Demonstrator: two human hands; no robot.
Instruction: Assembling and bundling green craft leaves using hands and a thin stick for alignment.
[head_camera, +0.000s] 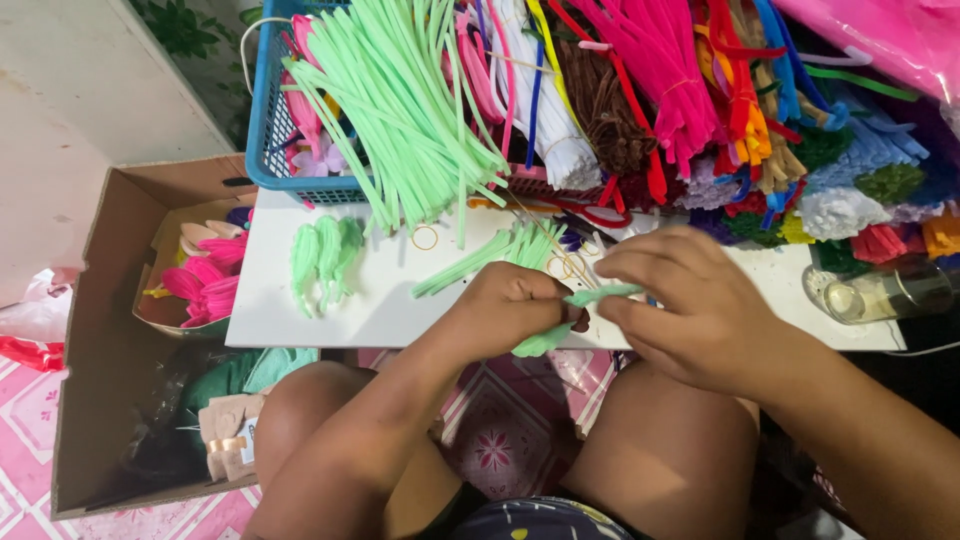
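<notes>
**Both hands shaping a green pipe-cleaner piece over the lap**

While the person sits with bare knees under the edge of the low white board (300, 325), both hands meet just above its near rim. The left hand (510, 312) is curled shut around the lower end of a pale green fuzzy pipe-cleaner piece (575, 310), pinning it, as it seems, so it cannot twist. The right hand (690, 300) pinches the upper end between thumb and forefinger, the other fingers loosely bent; holding both ends close to the body looks meant to keep the soft wire taut.

Just beyond the hands lies a small loose bunch of pale green pipe-cleaner lengths (490, 255), with thin rubber bands (425, 237) near it. To the left on the board rest three finished pale green leaf-like shapes (325, 255), set apart from the work.

Farther back, a blue plastic basket (262, 130) spills long green stems toward the hands, and a heaped pile of many-coloured pipe cleaners (720, 100) crowds the far edge, leaving little room. A clear glass jar (885, 290) lies at right. A brown cardboard box (100, 330) with pink pieces stands on the floor at left.
</notes>
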